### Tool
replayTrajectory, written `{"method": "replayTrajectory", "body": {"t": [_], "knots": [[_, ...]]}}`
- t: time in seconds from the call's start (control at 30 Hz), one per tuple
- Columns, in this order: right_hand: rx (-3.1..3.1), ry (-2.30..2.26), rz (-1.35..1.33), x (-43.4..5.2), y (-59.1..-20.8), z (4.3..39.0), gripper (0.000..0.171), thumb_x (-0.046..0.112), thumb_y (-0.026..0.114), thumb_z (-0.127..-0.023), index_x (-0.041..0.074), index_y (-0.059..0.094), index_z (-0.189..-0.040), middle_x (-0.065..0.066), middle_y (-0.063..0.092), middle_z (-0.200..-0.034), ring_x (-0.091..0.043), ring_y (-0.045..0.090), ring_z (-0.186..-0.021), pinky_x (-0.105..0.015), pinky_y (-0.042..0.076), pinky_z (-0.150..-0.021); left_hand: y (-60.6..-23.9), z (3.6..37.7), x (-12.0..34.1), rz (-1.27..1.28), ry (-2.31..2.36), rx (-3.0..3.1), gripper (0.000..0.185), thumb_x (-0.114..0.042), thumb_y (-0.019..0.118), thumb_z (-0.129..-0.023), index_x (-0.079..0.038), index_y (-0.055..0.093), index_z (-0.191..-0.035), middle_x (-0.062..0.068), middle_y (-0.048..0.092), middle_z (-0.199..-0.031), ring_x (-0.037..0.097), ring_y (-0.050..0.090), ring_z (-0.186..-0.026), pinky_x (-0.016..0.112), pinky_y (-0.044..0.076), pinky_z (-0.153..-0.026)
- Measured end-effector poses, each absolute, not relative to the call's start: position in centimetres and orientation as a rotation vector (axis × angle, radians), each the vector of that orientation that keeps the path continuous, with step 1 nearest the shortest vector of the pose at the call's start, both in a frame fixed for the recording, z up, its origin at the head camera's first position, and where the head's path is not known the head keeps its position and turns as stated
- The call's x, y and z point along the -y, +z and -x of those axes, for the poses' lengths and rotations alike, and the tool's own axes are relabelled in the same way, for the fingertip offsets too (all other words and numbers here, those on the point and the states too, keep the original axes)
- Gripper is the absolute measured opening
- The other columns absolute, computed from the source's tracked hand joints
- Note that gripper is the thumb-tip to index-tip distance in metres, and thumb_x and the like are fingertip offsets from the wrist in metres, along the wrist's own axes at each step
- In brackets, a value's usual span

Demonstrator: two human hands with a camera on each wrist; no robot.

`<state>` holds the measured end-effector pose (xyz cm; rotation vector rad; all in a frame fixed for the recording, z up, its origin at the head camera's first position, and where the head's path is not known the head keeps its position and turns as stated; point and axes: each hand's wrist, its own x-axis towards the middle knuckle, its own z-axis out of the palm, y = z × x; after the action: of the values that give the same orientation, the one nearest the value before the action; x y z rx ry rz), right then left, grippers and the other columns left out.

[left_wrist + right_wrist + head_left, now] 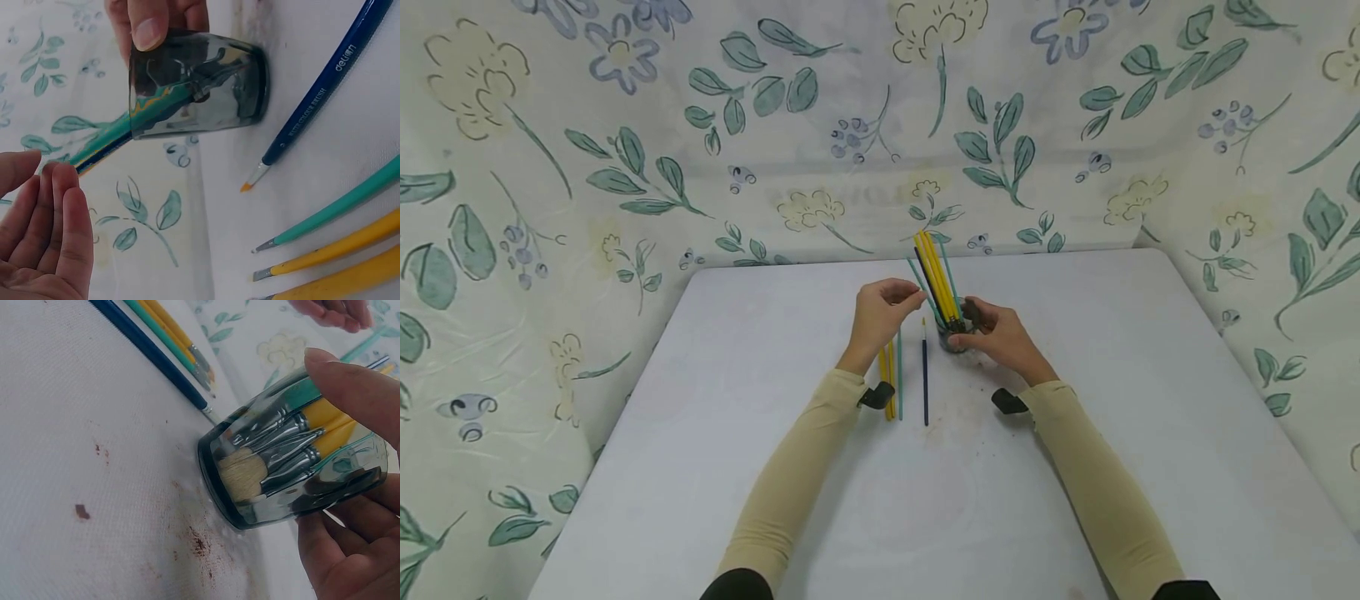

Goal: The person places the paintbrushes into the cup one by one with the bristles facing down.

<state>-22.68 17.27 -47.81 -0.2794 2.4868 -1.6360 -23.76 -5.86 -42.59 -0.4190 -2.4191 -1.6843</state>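
My right hand [1003, 337] grips a small dark glass [955, 337] that stands on the white table [737, 433]. Its thumb [150, 25] lies over the rim and its fingers [350, 550] wrap the side. Several yellow, teal and dark brushes [936, 275] stand in the glass [281, 469], bristles down. My left hand [883, 312] is just left of them. Its fingers [50, 237] are straight and together, tips against a teal handle [103, 147] that sticks out of the glass [194, 87].
A blue brush [924, 379], a teal brush [900, 375] and yellow brushes [887, 387] lie side by side between my forearms. Brown stains [200, 544] mark the table near the glass. Floral cloth [625, 167] hangs behind and on both sides.
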Motion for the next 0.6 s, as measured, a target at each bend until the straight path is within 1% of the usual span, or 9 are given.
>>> {"method": "replayTrajectory", "body": {"t": [0.17,0.33,0.43,0.6], "knots": [[-2.491,-1.623,0.251,-17.2,-47.8,22.8,0.093,0.041,0.086,-0.084,0.014,0.039,-0.16,-0.011,0.047,-0.161,-0.03,0.043,-0.152,-0.047,0.037,-0.124,-42.4,23.8,6.5,0.418,-1.651,2.418,0.02,-0.019,0.075,-0.095,-0.002,0.076,-0.104,0.016,0.079,-0.1,0.023,0.075,-0.087,0.022,0.056,-0.076],[-2.494,-1.607,0.226,-17.1,-47.7,22.8,0.093,0.04,0.085,-0.085,0.014,0.038,-0.16,-0.011,0.046,-0.162,-0.03,0.043,-0.152,-0.046,0.037,-0.123,-42.1,23.9,7.7,0.411,-1.602,2.44,0.019,-0.02,0.075,-0.096,-0.003,0.076,-0.104,0.015,0.079,-0.101,0.024,0.075,-0.088,0.02,0.055,-0.074],[-2.496,-1.598,0.223,-17.1,-47.6,22.8,0.093,0.04,0.085,-0.085,0.014,0.037,-0.161,-0.011,0.045,-0.163,-0.03,0.043,-0.152,-0.045,0.037,-0.123,-42.1,23.9,8.5,0.405,-1.579,2.469,0.02,-0.02,0.074,-0.096,-0.002,0.076,-0.105,0.015,0.078,-0.102,0.025,0.074,-0.09,0.023,0.056,-0.076],[-2.491,-1.593,0.217,-17.2,-47.5,22.7,0.094,0.04,0.085,-0.085,0.014,0.036,-0.161,-0.01,0.044,-0.164,-0.029,0.042,-0.152,-0.045,0.037,-0.124,-42.6,23.9,10.0,0.396,-1.514,2.569,0.021,-0.019,0.073,-0.097,-0.002,0.074,-0.109,0.014,0.077,-0.107,0.027,0.072,-0.096,0.031,0.058,-0.084]]}}
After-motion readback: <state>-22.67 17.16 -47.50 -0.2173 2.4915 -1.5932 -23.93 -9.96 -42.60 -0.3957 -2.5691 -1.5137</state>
